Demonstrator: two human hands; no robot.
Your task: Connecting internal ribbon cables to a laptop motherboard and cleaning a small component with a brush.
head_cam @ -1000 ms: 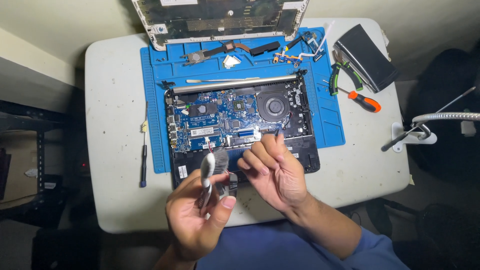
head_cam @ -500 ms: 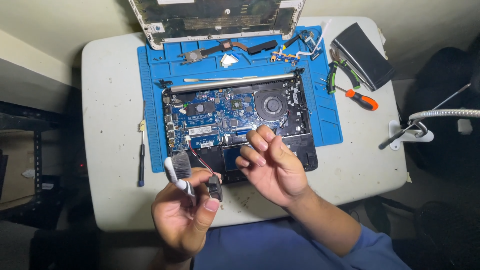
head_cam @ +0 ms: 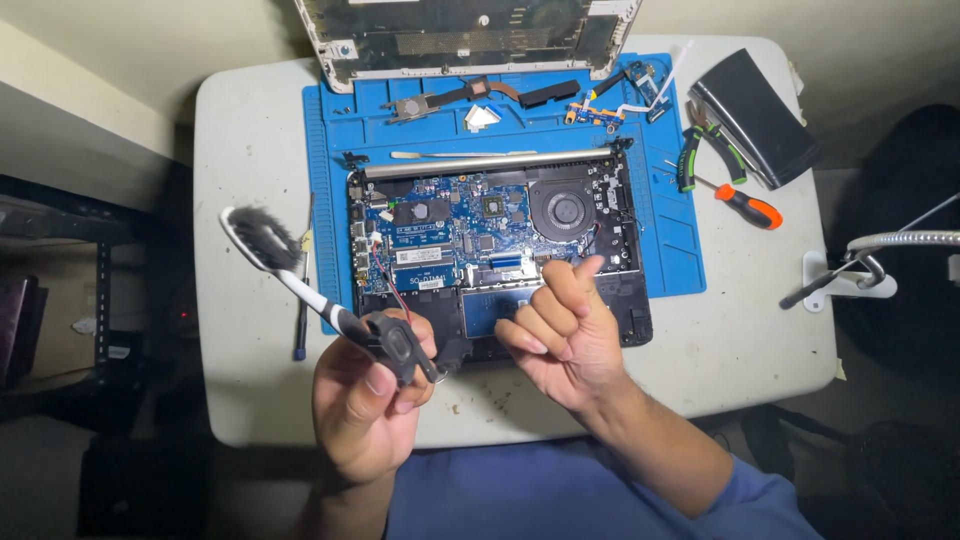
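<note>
An opened laptop base (head_cam: 490, 240) with a blue circuit board and a round fan lies on a blue work mat (head_cam: 670, 240). My left hand (head_cam: 365, 405) grips a white-handled brush (head_cam: 265, 245) with dark bristles pointing up and left, together with a small black part (head_cam: 400, 345) tied to the laptop by thin red and black wires. My right hand (head_cam: 560, 335) hovers over the laptop's front edge with the fingers curled shut and the thumb raised; nothing is visible in it.
The laptop's white cover (head_cam: 470, 30) stands at the mat's far edge, with small removed parts (head_cam: 470, 95) in front of it. Green-handled pliers (head_cam: 690, 155), an orange-handled screwdriver (head_cam: 750, 208) and a black pouch (head_cam: 755, 115) lie at right. A thin dark tool (head_cam: 302, 300) lies left of the mat.
My left hand swung the brush out to the left, its bristles now pointing away from the laptop. My right hand curled into a fist with the thumb up.
</note>
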